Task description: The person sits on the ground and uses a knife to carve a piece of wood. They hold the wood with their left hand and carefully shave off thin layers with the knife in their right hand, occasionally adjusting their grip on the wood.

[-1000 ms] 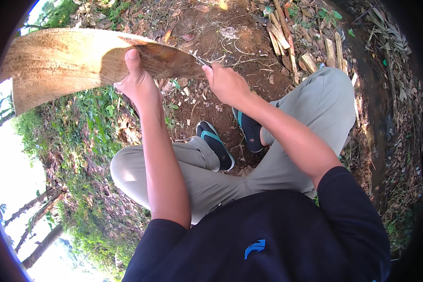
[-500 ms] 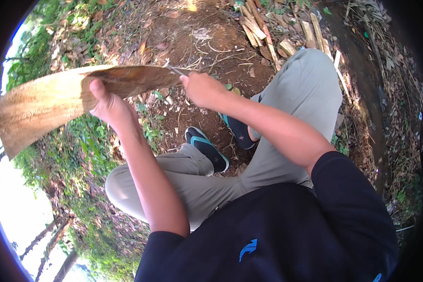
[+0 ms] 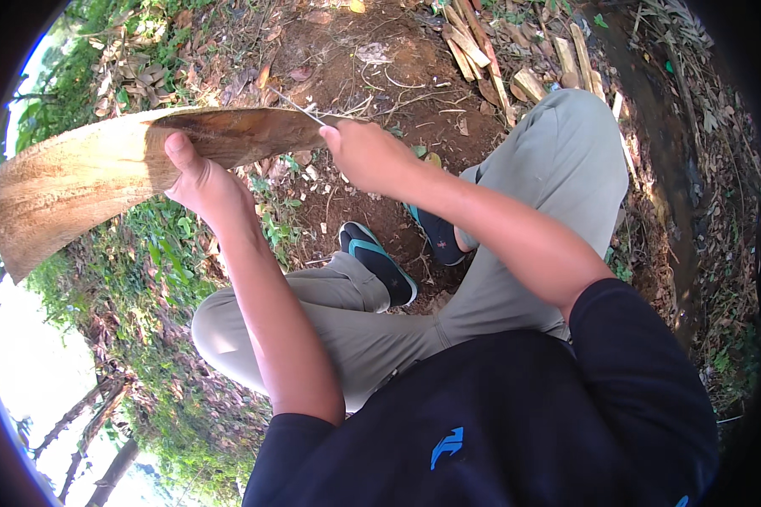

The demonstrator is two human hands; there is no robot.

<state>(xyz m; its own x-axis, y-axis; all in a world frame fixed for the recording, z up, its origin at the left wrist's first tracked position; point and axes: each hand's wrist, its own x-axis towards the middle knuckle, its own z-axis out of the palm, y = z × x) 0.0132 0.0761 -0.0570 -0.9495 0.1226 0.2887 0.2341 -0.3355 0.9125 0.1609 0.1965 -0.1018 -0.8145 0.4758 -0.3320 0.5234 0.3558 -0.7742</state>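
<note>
A long, wide wooden board (image 3: pixel 84 173), pale brown with a darker shaded stretch, reaches from the left rim to the middle of the view and looks bent there. My left hand (image 3: pixel 207 186) grips its lower edge, thumb raised along the near face and the other fingers hidden behind. At the board's right end, my right hand (image 3: pixel 368 156) is closed round a knife, its handle hidden in the fist. The thin blade (image 3: pixel 294 105) slants up and left from the fist across the board's end, with a small pale shaving beside it.
My bent knees and two dark shoes with teal trim (image 3: pixel 379 264) are below the board. Split wood pieces (image 3: pixel 469 46) lie at the upper right, beside a dark ditch (image 3: pixel 659 135). Green plants (image 3: pixel 165 253) and dry leaves cover the ground at left.
The knife blade now shows longer and points further up and left, beyond the board's edge. My right hand has shifted slightly up; the left hand keeps its hold on the board.
</note>
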